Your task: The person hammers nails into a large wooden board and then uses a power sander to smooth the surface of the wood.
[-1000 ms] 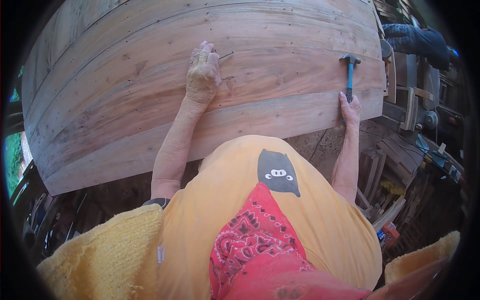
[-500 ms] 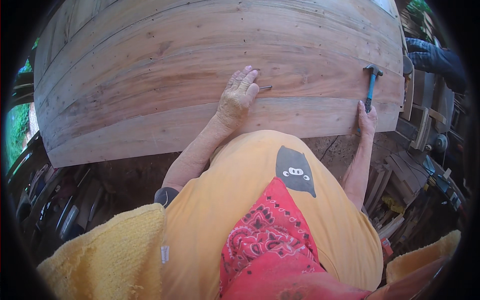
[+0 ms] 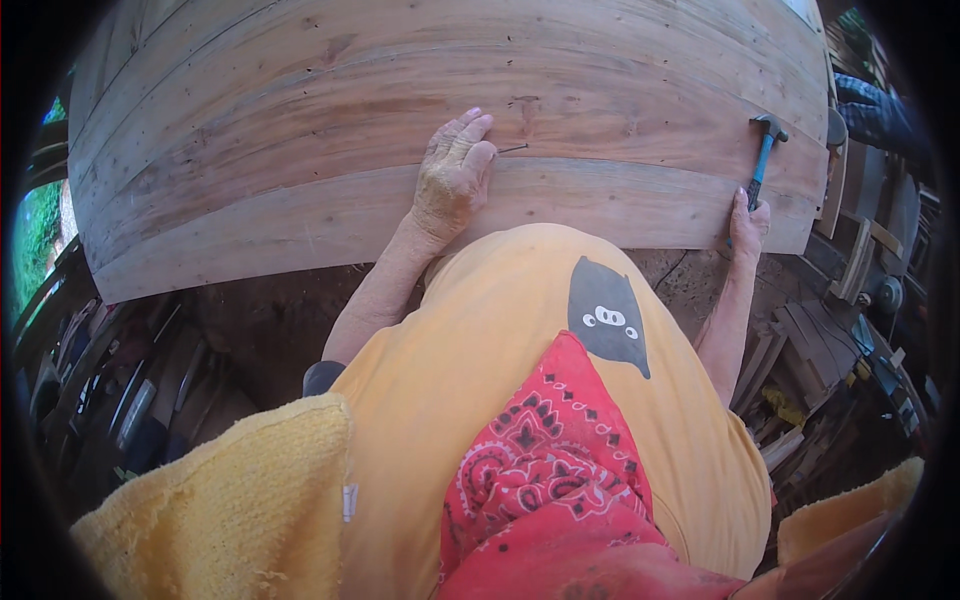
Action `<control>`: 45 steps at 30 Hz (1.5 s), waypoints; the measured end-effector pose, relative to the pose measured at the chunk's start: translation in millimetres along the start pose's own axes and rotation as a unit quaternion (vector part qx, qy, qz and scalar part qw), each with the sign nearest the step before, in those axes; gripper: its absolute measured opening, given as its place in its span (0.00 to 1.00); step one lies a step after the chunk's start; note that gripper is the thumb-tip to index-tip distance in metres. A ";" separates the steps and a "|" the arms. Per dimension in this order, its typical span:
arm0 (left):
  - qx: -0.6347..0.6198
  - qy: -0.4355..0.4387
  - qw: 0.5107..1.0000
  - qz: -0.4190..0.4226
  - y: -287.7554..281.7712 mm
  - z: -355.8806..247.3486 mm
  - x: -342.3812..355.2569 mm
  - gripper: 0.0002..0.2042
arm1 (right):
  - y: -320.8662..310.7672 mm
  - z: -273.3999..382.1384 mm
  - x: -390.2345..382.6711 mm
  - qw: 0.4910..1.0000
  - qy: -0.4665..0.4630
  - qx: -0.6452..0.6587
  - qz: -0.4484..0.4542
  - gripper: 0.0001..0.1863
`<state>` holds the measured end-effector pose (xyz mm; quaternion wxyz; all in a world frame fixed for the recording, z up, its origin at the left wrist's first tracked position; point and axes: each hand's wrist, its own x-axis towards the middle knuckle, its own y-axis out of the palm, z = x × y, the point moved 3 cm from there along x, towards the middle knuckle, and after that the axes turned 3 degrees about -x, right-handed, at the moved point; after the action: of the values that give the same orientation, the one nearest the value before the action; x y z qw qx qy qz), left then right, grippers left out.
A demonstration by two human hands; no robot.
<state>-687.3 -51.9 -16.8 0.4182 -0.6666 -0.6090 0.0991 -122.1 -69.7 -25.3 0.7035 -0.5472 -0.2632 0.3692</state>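
Left hand point(image 3: 452, 190) is nearer the lower plank point(image 3: 620, 200) than a second ago, so the nail point(image 3: 513, 149) I'm pinching sits by its edge, upper middle; right hand point(image 3: 749, 228) is wrapped round the hammer point(image 3: 767, 150), upper right.

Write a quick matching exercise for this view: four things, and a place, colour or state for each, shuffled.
Things
1. hammer
2. nail
3. bandana
4. shirt

Descriptions
A. yellow-orange, with a dark grey animal-face print
B. gripped by its handle in the right hand
C. red, with a black-and-white pattern
D. sticking out from the left hand

Pairs: 1-B, 2-D, 3-C, 4-A
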 end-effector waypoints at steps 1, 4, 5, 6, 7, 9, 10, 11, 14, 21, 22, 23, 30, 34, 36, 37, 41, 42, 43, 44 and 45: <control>0.013 0.004 1.000 0.006 1.0 -0.6 1.3 0.06 | 1.5 0.1 -2.1 1.000 -0.002 -0.009 0.003 0.28; 0.047 0.020 0.998 0.021 9.0 -2.5 7.9 0.05 | -0.1 11.9 -14.0 0.999 -0.002 0.022 0.023 0.23; 0.058 0.031 0.997 0.029 12.0 -2.7 10.4 0.05 | -1.5 20.5 -21.5 0.997 0.002 0.063 0.039 0.20; 0.068 0.043 0.996 0.036 13.7 -2.4 11.8 0.05 | -3.5 30.4 -31.9 0.994 0.022 0.095 0.054 0.18; 0.059 0.051 0.996 0.037 14.4 -1.6 12.9 0.05 | -7.1 44.1 -43.0 0.977 0.016 0.190 0.096 0.17; 0.040 0.070 0.996 0.038 15.2 -1.3 14.0 0.05 | -16.9 75.0 -68.3 0.917 0.035 0.356 0.173 0.13; 0.037 0.071 0.996 0.042 14.5 -0.2 14.4 0.05 | -17.6 93.6 -84.9 0.898 0.015 0.402 0.180 0.13; 0.031 0.074 0.996 0.046 12.8 0.8 14.3 0.05 | -16.5 111.9 -104.1 0.877 -0.006 0.445 0.181 0.13; 0.028 0.082 0.995 0.055 9.5 -0.4 14.1 0.05 | -22.3 160.9 -134.0 0.869 -0.068 0.420 0.254 0.15; -0.118 0.064 0.990 -0.040 -1.6 3.4 0.1 0.07 | -29.0 234.6 -185.2 0.841 -0.133 0.369 0.372 0.26; -0.105 0.033 0.991 -0.081 -6.0 9.2 -3.5 0.07 | -35.5 238.1 -187.7 0.835 -0.181 0.375 0.360 0.29; -0.093 0.005 0.989 -0.119 -11.5 16.0 -7.5 0.07 | -36.9 239.4 -191.3 0.836 -0.192 0.373 0.353 0.29; -0.107 -0.089 0.967 -0.212 -27.1 39.8 -25.4 0.07 | -14.6 243.6 -193.0 0.891 -0.251 0.123 0.358 0.27; -0.062 -0.086 0.973 -0.206 -22.6 44.4 -22.8 0.05 | -29.9 253.1 -198.2 0.866 -0.276 0.232 0.347 0.26; -0.046 -0.085 0.971 -0.217 -21.8 43.7 -24.2 0.05 | -33.5 255.8 -199.6 0.858 -0.276 0.285 0.326 0.26; -0.035 -0.087 0.972 -0.218 -21.6 43.2 -24.7 0.06 | -32.5 256.8 -199.7 0.860 -0.296 0.282 0.305 0.26; 0.015 -0.087 0.975 -0.203 -19.5 43.9 -19.8 0.06 | -9.3 249.8 -189.8 0.907 -0.284 0.130 0.283 0.26; 0.029 -0.082 0.976 -0.199 -19.4 43.3 -19.4 0.06 | -5.7 244.2 -189.1 0.916 -0.245 0.112 0.298 0.26; 0.036 -0.094 0.977 -0.190 -17.9 43.3 -18.5 0.06 | -3.0 238.6 -185.4 0.927 -0.189 0.074 0.314 0.27; 0.045 -0.096 0.977 -0.187 -18.2 44.4 -16.7 0.06 | -8.0 237.5 -185.3 0.926 -0.201 0.130 0.291 0.29; 0.045 -0.099 0.979 -0.172 -16.3 42.1 -17.8 0.06 | -12.8 235.9 -187.6 0.909 -0.201 0.197 0.306 0.29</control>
<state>-730.5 -50.9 -39.0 0.3962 -0.5191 -0.7480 0.1186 -412.3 -87.1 55.3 0.5817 -0.3652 -0.1411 0.7130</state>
